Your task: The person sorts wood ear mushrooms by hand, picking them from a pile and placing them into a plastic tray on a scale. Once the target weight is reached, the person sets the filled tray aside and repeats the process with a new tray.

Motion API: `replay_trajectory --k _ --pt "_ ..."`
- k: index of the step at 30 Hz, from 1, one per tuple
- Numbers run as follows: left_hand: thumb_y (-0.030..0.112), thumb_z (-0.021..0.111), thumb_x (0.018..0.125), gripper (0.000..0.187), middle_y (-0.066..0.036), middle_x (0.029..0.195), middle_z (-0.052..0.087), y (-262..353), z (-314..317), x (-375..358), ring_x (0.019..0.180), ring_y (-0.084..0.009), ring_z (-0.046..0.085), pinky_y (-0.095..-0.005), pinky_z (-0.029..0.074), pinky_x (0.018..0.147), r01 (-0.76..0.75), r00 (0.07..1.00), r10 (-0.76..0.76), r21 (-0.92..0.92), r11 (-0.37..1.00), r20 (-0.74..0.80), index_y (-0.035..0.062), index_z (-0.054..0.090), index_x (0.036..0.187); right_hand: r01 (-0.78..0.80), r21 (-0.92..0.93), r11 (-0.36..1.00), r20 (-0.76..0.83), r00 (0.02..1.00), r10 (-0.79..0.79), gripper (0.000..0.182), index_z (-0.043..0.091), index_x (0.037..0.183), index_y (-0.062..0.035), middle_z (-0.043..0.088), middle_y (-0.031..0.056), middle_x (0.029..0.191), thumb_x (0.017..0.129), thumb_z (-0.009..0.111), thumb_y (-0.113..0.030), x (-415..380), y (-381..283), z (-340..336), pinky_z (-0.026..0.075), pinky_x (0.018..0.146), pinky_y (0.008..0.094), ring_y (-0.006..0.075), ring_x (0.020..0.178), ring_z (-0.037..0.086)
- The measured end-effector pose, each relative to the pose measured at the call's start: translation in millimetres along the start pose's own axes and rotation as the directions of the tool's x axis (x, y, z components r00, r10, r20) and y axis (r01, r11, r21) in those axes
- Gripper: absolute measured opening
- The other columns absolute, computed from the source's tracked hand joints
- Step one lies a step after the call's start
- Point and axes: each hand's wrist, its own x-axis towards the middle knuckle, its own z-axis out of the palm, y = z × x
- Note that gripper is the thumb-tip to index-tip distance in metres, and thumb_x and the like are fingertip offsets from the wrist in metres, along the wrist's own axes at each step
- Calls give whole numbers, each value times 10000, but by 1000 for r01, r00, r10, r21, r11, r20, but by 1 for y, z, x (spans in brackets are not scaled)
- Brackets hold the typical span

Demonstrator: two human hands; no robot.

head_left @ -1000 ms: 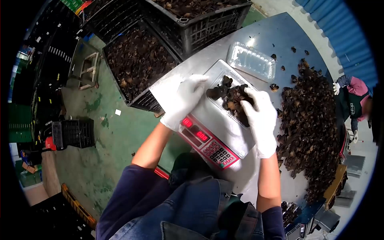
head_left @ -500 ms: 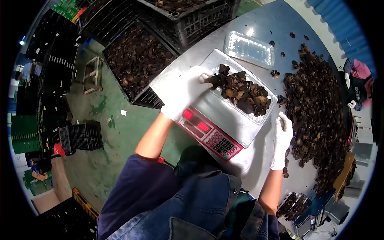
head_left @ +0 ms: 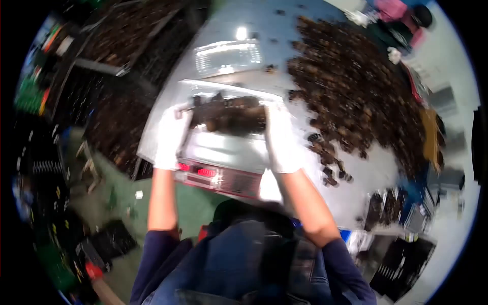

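A clear plastic tray [head_left: 195, 94] filled with dark wood ear mushrooms [head_left: 229, 114] is between my two gloved hands, over the digital scale [head_left: 229, 180]. My left hand [head_left: 172, 134], in a white glove, closes on the tray's left end. At the opposite end my right hand [head_left: 281, 140], also gloved, has its fingers along the tray's side. Motion blurs both hands and the tray. Red digits glow on the scale's front panel, partly covered by my hands. Behind the tray lies another clear plastic tray [head_left: 227, 56] on the metal table [head_left: 351, 206].
A large heap of wood ear mushrooms [head_left: 351, 86] spreads over the table's right side. Black crates [head_left: 124, 68] of mushrooms stand at the left, beside the green floor [head_left: 127, 203]. Someone's white-gloved hand [head_left: 358, 18] shows at the far right edge.
My right hand has moved from beside the scale to the tray's right end. My left hand has left the mushrooms for the tray's left end. The view has swung right.
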Motion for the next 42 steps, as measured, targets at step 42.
replay_trajectory --k 42 --pt "113 654 853 217 -218 987 615 257 415 -236 926 -393 608 -433 493 814 -675 231 497 -230 701 837 12 615 1042 -465 -750 471 -583 801 -138 309 683 1064 -142 678 79 1059 779 594 -64 -416 201 -294 549 721 355 258 874 670"
